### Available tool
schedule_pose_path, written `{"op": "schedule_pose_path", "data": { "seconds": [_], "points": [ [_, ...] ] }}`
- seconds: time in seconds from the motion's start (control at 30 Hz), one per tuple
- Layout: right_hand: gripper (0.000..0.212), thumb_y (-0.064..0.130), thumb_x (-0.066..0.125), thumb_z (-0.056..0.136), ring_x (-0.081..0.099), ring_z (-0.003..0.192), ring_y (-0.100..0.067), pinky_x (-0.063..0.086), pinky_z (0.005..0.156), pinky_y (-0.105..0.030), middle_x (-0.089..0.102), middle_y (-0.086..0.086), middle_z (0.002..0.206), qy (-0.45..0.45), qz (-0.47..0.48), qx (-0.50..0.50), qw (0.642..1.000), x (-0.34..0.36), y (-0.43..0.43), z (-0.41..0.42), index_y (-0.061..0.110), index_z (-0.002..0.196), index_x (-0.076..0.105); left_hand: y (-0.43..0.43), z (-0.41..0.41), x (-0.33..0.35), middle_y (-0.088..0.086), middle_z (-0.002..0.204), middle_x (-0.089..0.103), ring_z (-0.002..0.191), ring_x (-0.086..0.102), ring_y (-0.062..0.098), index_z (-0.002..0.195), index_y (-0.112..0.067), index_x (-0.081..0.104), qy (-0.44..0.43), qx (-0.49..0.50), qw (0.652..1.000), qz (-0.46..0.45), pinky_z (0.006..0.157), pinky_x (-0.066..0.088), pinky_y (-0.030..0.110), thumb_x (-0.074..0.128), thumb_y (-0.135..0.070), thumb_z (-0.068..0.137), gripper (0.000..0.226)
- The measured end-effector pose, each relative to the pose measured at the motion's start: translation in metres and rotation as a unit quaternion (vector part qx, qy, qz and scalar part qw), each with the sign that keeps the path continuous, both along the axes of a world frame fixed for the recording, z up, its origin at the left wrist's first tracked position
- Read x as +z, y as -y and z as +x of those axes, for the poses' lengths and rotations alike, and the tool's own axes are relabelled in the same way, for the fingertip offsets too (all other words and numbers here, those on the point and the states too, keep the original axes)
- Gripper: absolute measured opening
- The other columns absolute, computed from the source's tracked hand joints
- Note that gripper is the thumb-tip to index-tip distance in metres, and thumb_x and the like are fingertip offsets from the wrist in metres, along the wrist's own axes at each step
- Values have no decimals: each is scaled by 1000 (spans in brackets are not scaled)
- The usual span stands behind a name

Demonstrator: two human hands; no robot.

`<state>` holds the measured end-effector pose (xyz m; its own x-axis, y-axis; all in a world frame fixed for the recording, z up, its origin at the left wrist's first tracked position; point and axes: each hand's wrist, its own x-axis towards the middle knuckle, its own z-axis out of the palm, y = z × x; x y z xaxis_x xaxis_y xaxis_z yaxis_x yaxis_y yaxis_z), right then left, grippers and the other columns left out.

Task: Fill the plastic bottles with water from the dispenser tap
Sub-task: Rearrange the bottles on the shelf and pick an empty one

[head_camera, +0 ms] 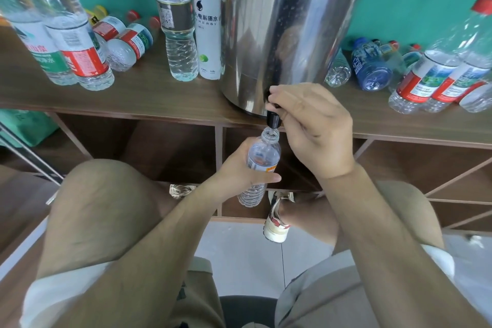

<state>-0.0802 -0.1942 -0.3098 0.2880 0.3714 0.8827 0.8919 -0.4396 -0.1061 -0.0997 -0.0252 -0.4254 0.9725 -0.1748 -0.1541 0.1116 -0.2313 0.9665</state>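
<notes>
A long wooden shelf unit (149,98) carries everything; the steel dispenser (279,21) stands at its front edge, about the middle, its wall beaded with droplets. Toward the left end stand two tall labelled bottles (66,42), with smaller red-labelled bottles (125,42) lying on their sides behind them, near the back edge; just left of the dispenser stand a clear white-capped bottle (177,24) and, touching it, a white-labelled black-capped bottle (209,26). Right of the dispenser a blue bottle (370,64) lies on its side; upright red-capped bottles (436,72) crowd the right end. The right hand (311,125) reaches over the front edge, fingers curled and pinching the tap's lever; the left hand (237,170) is wrapped round the plastic bottle (262,157), held upright below the front edge, uncapped, its mouth directly under the black tap (273,118); whether water runs I cannot tell.
</notes>
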Motion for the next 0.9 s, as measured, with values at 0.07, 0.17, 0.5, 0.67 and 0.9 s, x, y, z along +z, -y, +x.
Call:
{"op": "schedule_pose_path", "data": {
  "seconds": [0.07,0.17,0.5,0.67,0.9],
  "points": [
    [24,-16,75,89,70,114,-34,56,100,-44,75,-17,120,-8,1,12,1000,-7,3,-1,-6,111,78,0,-1,0,-15,122,68,116,67,9,134,-42,49,-5,5,1000,-11,105,54,41,98,-35,63,87],
    [26,-8,80,90,67,124,-35,54,106,-44,72,-18,128,-24,-6,24,999,-15,5,-6,-4,116,77,1,-3,2,-12,123,68,117,66,10,137,-38,48,-6,7,1000,-4,108,53,45,97,-33,65,87],
    [18,7,69,99,70,120,-22,55,105,-38,71,-17,131,-131,60,-16,989,-13,5,-19,-3,112,77,2,-4,9,-14,128,63,119,63,9,140,-40,42,-10,3,1000,9,103,50,33,94,-26,75,85],
    [27,7,57,103,68,126,-26,54,105,-34,68,-19,136,-161,56,13,985,-13,10,-18,-7,118,74,2,-3,9,-16,126,63,116,63,8,140,-39,43,-7,5,1000,9,92,50,24,94,-28,75,84],
    [31,4,53,100,63,133,-26,50,111,-38,66,-21,139,-156,50,29,986,-16,13,-15,-8,121,72,3,-2,7,-11,129,62,121,62,15,142,-36,42,-9,4,1000,21,107,51,40,94,-26,75,85]
  ]
}}
